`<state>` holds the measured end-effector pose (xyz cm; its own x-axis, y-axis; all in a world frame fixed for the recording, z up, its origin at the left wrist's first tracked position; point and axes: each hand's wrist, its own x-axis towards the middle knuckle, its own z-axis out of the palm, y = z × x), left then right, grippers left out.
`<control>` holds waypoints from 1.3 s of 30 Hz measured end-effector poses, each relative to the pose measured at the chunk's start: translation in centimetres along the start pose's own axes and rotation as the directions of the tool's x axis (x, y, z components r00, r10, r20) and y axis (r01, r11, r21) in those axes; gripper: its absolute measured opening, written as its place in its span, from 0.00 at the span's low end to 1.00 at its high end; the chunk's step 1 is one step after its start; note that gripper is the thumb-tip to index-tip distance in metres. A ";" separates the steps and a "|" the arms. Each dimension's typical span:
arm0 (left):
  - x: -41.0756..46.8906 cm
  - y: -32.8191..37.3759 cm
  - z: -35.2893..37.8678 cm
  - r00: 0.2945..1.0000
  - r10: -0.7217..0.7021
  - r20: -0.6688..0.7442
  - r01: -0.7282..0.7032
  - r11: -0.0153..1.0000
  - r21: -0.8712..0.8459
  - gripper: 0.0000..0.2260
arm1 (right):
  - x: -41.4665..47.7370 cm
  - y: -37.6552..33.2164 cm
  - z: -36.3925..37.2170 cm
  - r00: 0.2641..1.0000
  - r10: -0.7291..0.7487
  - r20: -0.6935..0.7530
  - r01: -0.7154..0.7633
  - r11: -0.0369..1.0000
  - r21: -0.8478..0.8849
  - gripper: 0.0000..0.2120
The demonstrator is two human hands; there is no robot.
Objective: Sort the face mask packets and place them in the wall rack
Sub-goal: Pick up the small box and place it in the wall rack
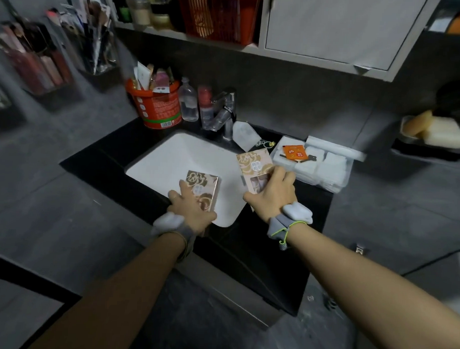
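Gold-patterned packets, one in each of our hands: left hand grips one packet over the sink, right hand another. Gathering step; next, carry both up to the wall rack.

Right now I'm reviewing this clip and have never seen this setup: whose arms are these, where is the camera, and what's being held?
No machine here: a person wears one camera on the head, looking down at their own bare arms over a white sink. The left hand holds a gold-patterned mask packet over the basin; the right hand grips a matching second packet at the sink's edge. Around them: a faucet, a red bucket and a clear box of white pads.
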<state>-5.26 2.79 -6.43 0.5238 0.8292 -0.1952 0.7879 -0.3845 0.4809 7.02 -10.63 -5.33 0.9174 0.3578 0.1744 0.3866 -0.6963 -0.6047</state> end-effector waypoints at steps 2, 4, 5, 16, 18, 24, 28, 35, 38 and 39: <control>-1.6 2.1 -0.5 0.997 0.073 -0.022 -0.074 0.996 -0.046 0.51 | -0.7 -0.2 -1.6 0.997 0.009 -0.076 -0.006 0.999 0.033 0.39; -2.9 4.4 -0.9 0.990 0.135 -0.037 -0.138 0.985 -0.104 0.51 | -1.2 -0.2 -3.5 0.986 0.015 -0.166 -0.003 0.997 0.072 0.43; -3.6 5.5 -1.1 0.985 0.167 -0.033 -0.170 0.977 -0.128 0.52 | -1.5 -0.1 -4.6 0.978 0.029 -0.206 -0.014 0.997 0.078 0.44; -12.5 21.2 -2.4 0.852 0.521 -0.056 -0.518 0.821 -0.242 0.54 | -2.8 5.2 -21.6 0.896 0.131 -0.424 -0.105 0.991 0.086 0.43; -14.4 24.5 -2.5 0.813 0.578 -0.072 -0.575 0.776 -0.258 0.55 | -2.8 6.6 -24.7 0.865 0.138 -0.483 -0.116 0.990 0.076 0.42; -20.0 34.5 -2.2 0.698 0.704 -0.132 -0.702 0.636 -0.321 0.54 | -1.3 11.2 -34.5 0.763 0.127 -0.633 -0.133 0.990 0.038 0.46; -23.5 40.7 -2.0 0.632 0.762 -0.141 -0.752 0.560 -0.347 0.55 | -0.3 13.8 -40.1 0.723 0.123 -0.680 -0.142 0.989 0.028 0.48; -28.6 49.9 -1.4 0.557 0.807 -0.195 -0.804 0.466 -0.368 0.55 | 1.8 17.9 -49.2 0.648 0.139 -0.749 -0.162 0.986 0.043 0.50; -30.2 52.9 -0.8 0.545 0.811 -0.212 -0.809 0.442 -0.389 0.56 | 3.4 19.8 -52.1 0.613 0.149 -0.776 -0.182 0.982 0.045 0.50; -30.8 54.0 -0.5 0.545 0.807 -0.227 -0.810 0.436 -0.393 0.56 | 4.2 20.5 -53.2 0.603 0.154 -0.783 -0.189 0.981 0.047 0.50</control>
<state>20.99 -43.31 26.02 0.8481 0.2330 0.4758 -0.2079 -0.6796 0.7035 23.84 -56.53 24.32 0.6870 -0.3781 0.6205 0.2016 -0.7212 -0.6627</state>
